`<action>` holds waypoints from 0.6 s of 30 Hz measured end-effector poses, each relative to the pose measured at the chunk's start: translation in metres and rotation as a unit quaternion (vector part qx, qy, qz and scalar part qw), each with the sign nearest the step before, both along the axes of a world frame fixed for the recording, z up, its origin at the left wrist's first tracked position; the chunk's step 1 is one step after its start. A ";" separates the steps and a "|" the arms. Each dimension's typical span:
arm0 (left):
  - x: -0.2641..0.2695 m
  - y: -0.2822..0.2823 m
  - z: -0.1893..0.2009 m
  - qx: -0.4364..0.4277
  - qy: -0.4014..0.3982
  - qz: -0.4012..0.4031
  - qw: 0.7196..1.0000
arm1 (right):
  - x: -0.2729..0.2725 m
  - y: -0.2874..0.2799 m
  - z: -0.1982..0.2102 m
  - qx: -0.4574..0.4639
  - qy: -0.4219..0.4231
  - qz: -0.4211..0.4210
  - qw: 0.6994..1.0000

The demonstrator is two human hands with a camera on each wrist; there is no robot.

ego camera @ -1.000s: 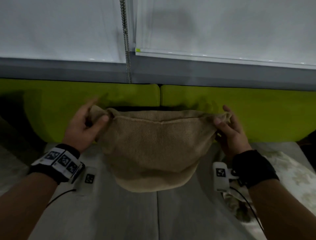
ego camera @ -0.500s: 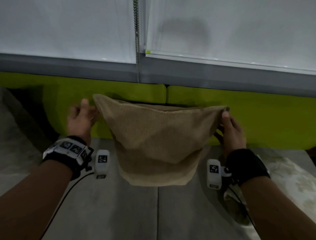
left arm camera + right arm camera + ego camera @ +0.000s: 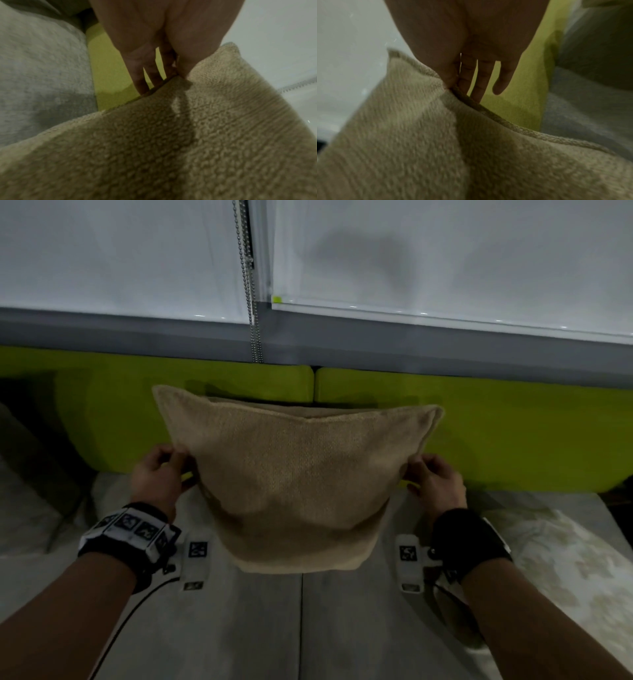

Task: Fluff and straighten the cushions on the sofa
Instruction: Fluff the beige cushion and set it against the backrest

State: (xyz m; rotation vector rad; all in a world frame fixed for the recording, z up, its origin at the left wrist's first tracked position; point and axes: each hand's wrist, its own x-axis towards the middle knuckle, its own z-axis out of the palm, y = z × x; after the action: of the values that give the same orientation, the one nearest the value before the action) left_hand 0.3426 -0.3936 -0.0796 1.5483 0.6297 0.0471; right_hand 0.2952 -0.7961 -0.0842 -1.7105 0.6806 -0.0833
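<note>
A tan knitted cushion (image 3: pixel 294 474) stands upright over the grey sofa seat (image 3: pixel 274 628), in front of the green backrest (image 3: pixel 496 433). My left hand (image 3: pixel 161 474) pinches its left side edge and my right hand (image 3: pixel 433 477) pinches its right side edge, both about mid-height. In the left wrist view the thumb lies on the cushion (image 3: pixel 171 142) front and the fingers (image 3: pixel 142 81) reach behind its seam. The right wrist view shows the same grip: the fingers (image 3: pixel 477 83) are behind the cushion (image 3: pixel 436 142) edge. Both top corners stick up free.
A pale patterned cushion (image 3: pixel 565 559) lies on the seat at the right. A grey cushion (image 3: pixel 20 474) sits at the far left. Behind the sofa hang white blinds with a bead chain (image 3: pixel 251 302).
Both hands have slid from the cushion's top corners down to its side edges. The cushion now stands taller and squarer, its top corners pointing up.
</note>
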 end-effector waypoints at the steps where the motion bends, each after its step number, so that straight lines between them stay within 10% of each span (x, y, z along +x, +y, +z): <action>1: 0.002 0.000 0.001 0.002 0.003 0.016 1.000 | -0.001 -0.003 -0.002 -0.014 0.002 -0.004 1.000; 6: 0.008 -0.003 0.003 0.045 0.005 -0.015 0.999 | 0.002 0.001 0.000 -0.049 0.007 -0.001 0.999; 9: -0.015 -0.002 0.013 0.226 -0.085 -0.010 0.970 | -0.024 0.017 0.023 -0.202 -0.114 -0.032 0.972; 13: -0.071 -0.033 0.027 0.426 -0.337 -0.139 0.828 | -0.069 0.073 0.040 -0.419 -0.357 0.219 0.806; 18: -0.065 -0.071 -0.015 0.573 -0.261 -0.405 0.663 | -0.042 0.112 0.001 -0.523 -0.202 0.394 0.729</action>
State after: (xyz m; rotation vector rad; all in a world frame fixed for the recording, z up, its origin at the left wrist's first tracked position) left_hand 0.2771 -0.4645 -0.0946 2.7490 -0.8127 0.2363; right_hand 0.2531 -0.6846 -0.0832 -2.8024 -0.6337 -0.2651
